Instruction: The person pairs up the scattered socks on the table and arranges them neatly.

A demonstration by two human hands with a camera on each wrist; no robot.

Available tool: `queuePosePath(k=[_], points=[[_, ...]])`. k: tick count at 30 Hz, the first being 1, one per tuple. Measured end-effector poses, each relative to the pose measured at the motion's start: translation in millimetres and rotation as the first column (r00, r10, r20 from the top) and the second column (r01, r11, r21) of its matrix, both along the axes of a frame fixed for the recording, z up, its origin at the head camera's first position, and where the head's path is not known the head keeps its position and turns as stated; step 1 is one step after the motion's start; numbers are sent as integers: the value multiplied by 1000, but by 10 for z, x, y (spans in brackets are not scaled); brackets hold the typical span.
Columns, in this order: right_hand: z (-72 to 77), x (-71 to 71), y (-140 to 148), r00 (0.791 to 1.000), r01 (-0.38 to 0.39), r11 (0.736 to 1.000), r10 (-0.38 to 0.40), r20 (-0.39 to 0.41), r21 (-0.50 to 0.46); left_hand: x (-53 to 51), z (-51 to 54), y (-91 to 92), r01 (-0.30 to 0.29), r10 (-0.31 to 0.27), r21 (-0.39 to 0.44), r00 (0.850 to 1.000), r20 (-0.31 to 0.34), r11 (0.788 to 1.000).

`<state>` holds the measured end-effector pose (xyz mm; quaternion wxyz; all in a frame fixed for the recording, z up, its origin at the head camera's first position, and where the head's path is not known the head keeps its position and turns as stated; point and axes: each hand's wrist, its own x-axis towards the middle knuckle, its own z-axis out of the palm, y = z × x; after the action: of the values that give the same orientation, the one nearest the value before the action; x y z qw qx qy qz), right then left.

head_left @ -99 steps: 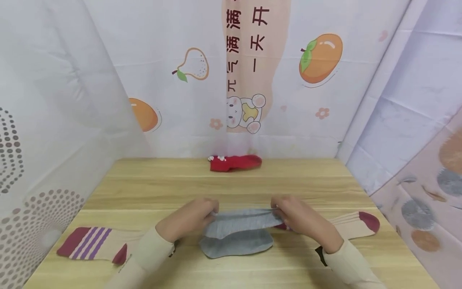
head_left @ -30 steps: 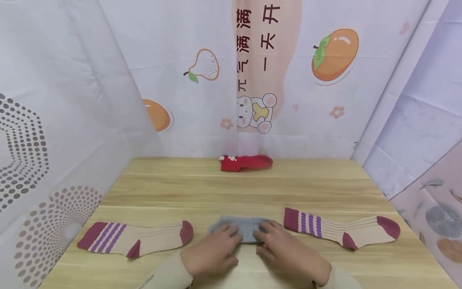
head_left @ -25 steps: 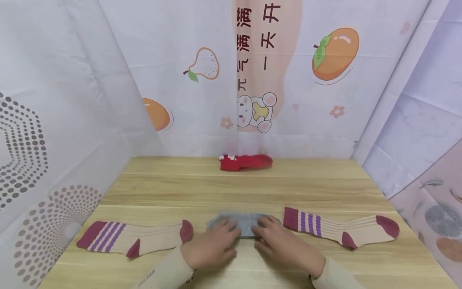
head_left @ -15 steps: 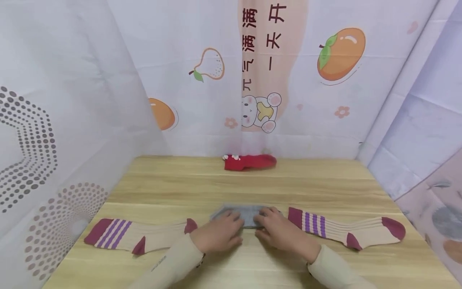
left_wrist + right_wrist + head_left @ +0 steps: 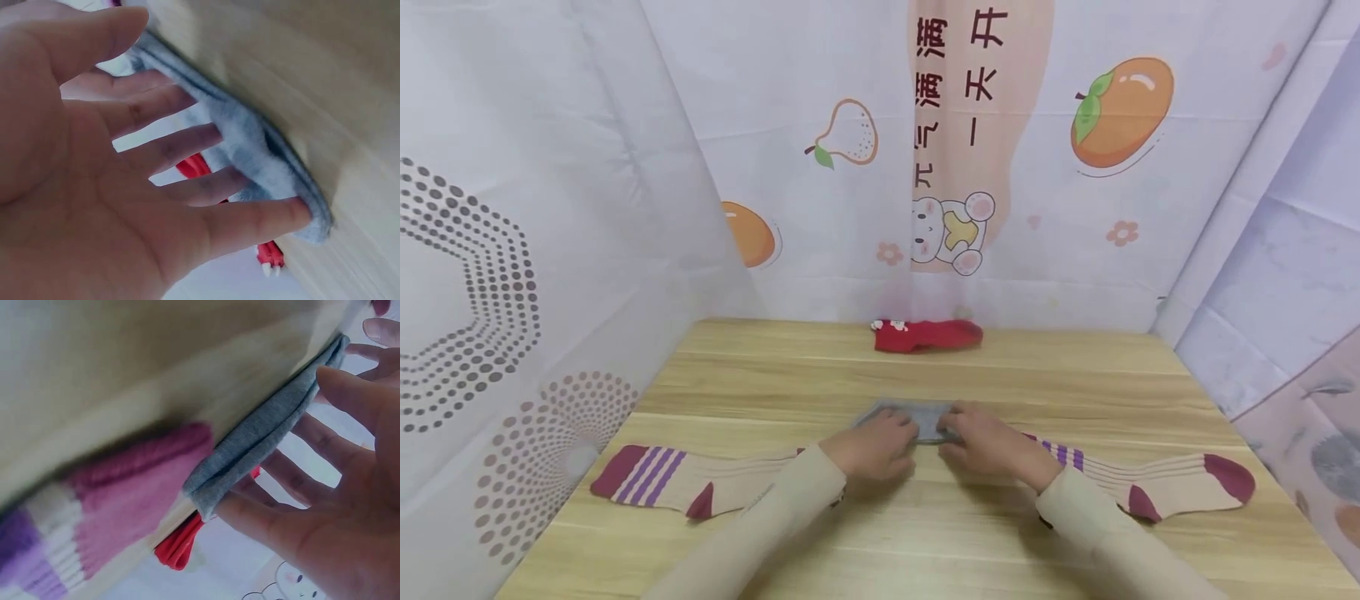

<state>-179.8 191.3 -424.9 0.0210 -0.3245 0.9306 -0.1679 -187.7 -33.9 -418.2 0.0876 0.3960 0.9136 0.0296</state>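
Note:
Grey socks (image 5: pixel 927 421), lying flat at mid-table, have both hands on them. My left hand (image 5: pixel 880 442) rests its spread fingertips on their left part; in the left wrist view the fingers (image 5: pixel 181 144) look nearly straight against the grey fabric (image 5: pixel 250 144). On the right part lie the fingertips of my right hand (image 5: pixel 985 442). The right wrist view shows that hand (image 5: pixel 337 469) with extended fingers along the folded grey edge (image 5: pixel 269 425). The hands cover parts of the fabric.
A cream sock with maroon and purple bands (image 5: pixel 737 479) lies at the left, partly under the left sleeve. Its match (image 5: pixel 1180 483) lies at the right, partly behind the right forearm. A red sock (image 5: pixel 928 335) lies at the table's back edge, before a printed curtain (image 5: pixel 850 50).
Both hands have come down flat on the grey fabric, which was lifted at first. Hands and fabric have since slid away from the front edge, toward the red sock. The head view has shifted left.

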Motion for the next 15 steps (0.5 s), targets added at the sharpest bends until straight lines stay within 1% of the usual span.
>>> queuePosePath(k=[2, 5, 8, 13, 15], points=[[-6, -84, 27, 1000, 13, 1000, -13, -11, 4, -79, -5, 56, -10, 10, 10, 1000, -2, 1000], [-15, -218, 62, 999, 25, 1000, -25, -31, 1, -213, 3, 125, -4, 5, 37, 1000, -13, 999], [-28, -354, 84, 999, 12, 1000, -12, -41, -7, -344, -9, 152, -9, 9, 56, 1000, 7, 998], [-2, -549, 97, 1000, 12, 1000, -12, -20, 16, -528, -40, 164, -42, 41, 54, 999, 30, 998], [20, -628, 96, 1000, 16, 1000, -16, -2, 25, -597, -41, 181, -48, 48, 54, 999, 3, 997]])
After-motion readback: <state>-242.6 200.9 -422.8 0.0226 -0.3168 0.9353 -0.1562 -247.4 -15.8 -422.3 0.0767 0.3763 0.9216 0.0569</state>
